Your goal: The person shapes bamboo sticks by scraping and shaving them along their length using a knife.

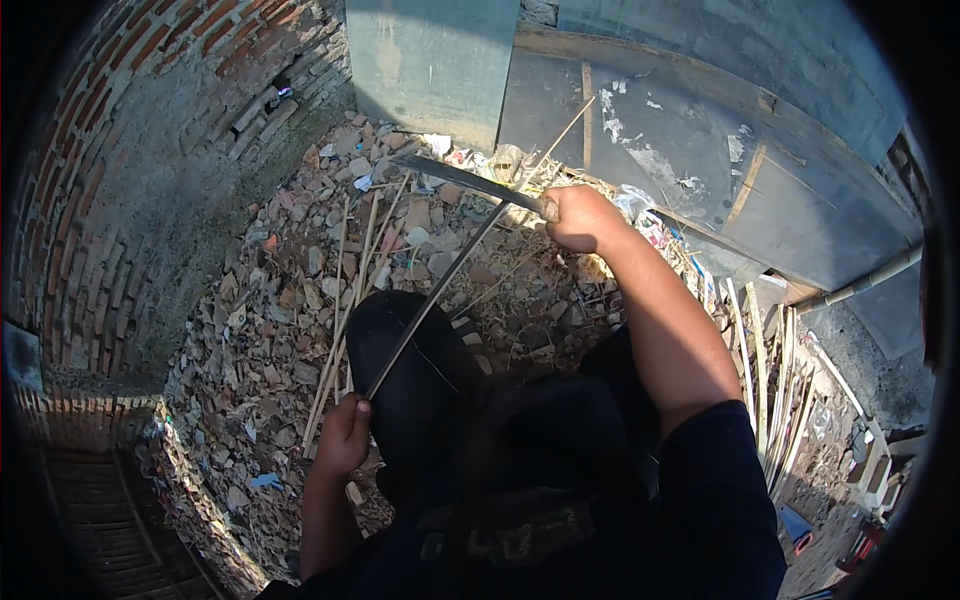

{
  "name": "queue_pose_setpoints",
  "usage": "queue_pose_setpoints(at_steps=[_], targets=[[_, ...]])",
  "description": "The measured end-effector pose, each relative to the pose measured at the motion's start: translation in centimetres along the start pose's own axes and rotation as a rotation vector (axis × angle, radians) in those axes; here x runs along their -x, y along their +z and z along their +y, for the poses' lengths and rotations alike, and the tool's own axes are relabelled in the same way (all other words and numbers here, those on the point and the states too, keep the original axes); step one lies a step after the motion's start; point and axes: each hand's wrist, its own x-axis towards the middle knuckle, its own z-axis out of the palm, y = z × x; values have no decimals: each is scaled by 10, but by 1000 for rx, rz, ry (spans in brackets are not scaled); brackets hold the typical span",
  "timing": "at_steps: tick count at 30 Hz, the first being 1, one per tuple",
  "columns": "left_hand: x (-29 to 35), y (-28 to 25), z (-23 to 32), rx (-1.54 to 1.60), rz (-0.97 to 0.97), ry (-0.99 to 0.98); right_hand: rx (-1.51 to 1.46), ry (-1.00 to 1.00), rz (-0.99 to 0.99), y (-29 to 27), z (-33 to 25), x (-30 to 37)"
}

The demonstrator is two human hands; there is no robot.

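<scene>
Rubble below; thin strip in left hand's grip, machete in right hand's.

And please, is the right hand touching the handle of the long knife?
Touching. The head view shows the right hand closed around the handle, with the blade extending out from the fist.

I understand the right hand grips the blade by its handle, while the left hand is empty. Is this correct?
Not entirely: the left hand is not empty; the head view shows it holding the near end of a thin strip. The right hand grips the blade by its handle.
</scene>
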Motion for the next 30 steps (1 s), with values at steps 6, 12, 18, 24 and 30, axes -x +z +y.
queue_pose_setpoints(at_steps=[6,12,18,24,30], targets=[[4,-4,-11,51,-20,-73,78,-243,-161,-13,-69,33],[1,-2,-7,69,-18,-69,-75,75,-55,-22,7,3],[1,-1,-9,53,-22,-87,50,-120,-178,-19,-33,15],[2,-4,-13,93,-38,-84,-46,0,-105,-25,12,-1],[2,-11,-10,136,-63,-118,-50,101,-74,-39,-12,10]])
